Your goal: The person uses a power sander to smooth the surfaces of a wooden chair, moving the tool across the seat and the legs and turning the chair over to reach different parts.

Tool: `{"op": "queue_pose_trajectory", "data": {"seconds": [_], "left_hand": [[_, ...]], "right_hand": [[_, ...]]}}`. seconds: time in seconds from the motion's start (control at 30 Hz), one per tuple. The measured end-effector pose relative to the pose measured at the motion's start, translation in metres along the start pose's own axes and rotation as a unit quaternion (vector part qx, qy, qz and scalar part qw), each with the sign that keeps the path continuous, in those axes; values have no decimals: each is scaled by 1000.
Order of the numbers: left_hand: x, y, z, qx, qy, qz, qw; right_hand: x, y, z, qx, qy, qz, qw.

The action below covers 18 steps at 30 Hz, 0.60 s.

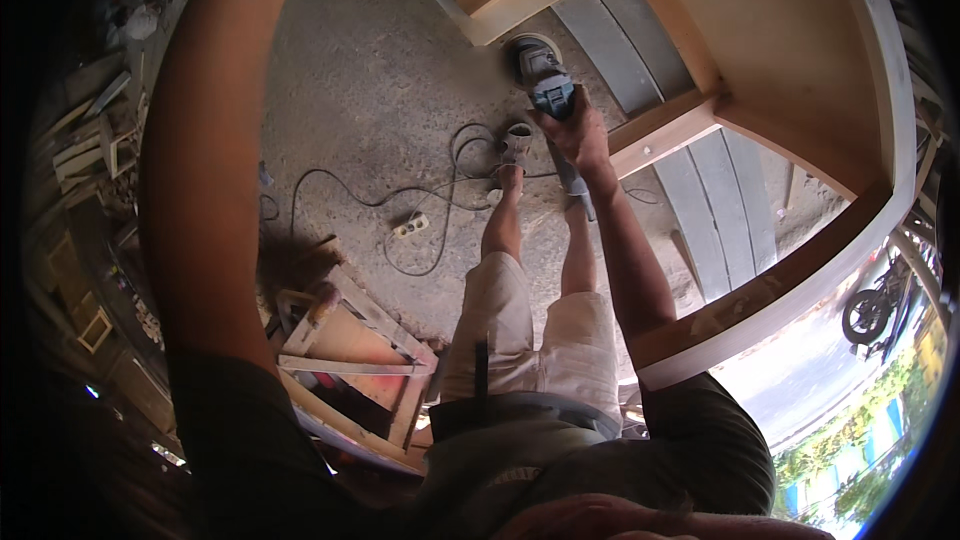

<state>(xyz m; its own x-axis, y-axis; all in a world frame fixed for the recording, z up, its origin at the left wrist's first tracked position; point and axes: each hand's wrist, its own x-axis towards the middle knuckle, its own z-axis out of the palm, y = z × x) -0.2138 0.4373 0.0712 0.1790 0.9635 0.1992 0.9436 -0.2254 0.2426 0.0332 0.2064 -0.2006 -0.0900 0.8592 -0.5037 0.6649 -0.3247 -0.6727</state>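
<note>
My right hand (pixel 582 137) is closed around the body of an angle grinder (pixel 551 90), teal and dark grey, with a round disc at its far end. The disc is beside the edge of a large wooden furniture frame (pixel 668 128); I cannot tell whether they touch. The frame has pale panels and brown bars, and a curved rail (pixel 780 305) passes close by my right forearm. On the left, my left arm (pixel 205 150) stretches up to the top edge of the head view. Its hand lies beyond that edge, so its fingers do not show.
A cable (pixel 375 203) loops over the rough floor near my feet, beside a white power strip (pixel 410 226). Grey boards (pixel 712 205) lie under the frame. A wooden piece with crossbars (pixel 355 368) stands lower left, scrap wood (pixel 90 155) lies far left, and a motorcycle (pixel 872 312) is at right.
</note>
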Motion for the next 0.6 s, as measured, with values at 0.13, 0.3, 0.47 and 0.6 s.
{"op": "queue_pose_trajectory", "data": {"seconds": [0.13, 0.3, 0.47, 0.6], "left_hand": [[0, 21, -17, -11, -51, -60, 997], [-5, 10, -13, 26, -34, -57, 997], [-2, -1, -19, -37, -89, -25, 995], [-7, -1, -16, -67, -56, -6, 996]], "right_hand": [[-20, -52, 52, 95, -9, 68, 993], [-28, -96, 93, 48, -44, 60, 996], [41, -103, 105, -48, -1, 16, 999], [106, -95, 87, -118, 12, -7, 993]]}}
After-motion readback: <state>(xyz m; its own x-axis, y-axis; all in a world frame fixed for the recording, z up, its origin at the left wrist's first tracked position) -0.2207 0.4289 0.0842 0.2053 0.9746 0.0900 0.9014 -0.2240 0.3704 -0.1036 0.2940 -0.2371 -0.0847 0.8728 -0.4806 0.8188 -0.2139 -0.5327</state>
